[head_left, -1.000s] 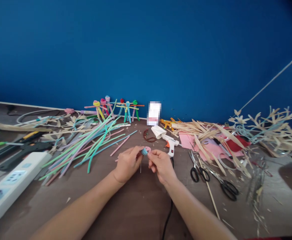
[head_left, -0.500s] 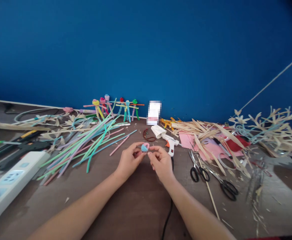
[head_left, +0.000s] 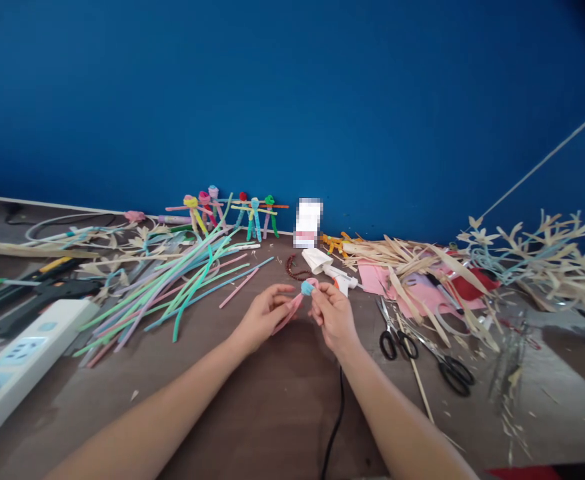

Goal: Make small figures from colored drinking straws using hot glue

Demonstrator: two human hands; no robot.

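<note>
Over the middle of the table my two hands hold a small pipe-cleaner piece [head_left: 307, 289], a light blue coil with pink around it. My right hand [head_left: 335, 313] pinches the coil between thumb and fingertips. Pink pipe-cleaner lengths [head_left: 290, 313] run down from it to my left hand [head_left: 265, 312], whose thumb and fingers are closed on them. Just beyond my right hand lies a white glue gun [head_left: 341, 279], partly hidden by the fingers. A dark red bead string [head_left: 296, 272] is curled beyond the hands.
Loose pipe cleaners [head_left: 182, 287] spread at left, beside a white power strip [head_left: 25, 363]. Pipe-cleaner figures [head_left: 255, 220] lean on the blue wall [head_left: 292, 100]. At right lie scissors [head_left: 395, 340], a second pair [head_left: 455, 373], pink sheets [head_left: 372, 279] and dried leaf strips [head_left: 387, 257].
The coil has moved right and slightly up, from the left fingertips to the right ones. Pink lengths now show between the hands. My right hand has turned and covers more of the glue gun.
</note>
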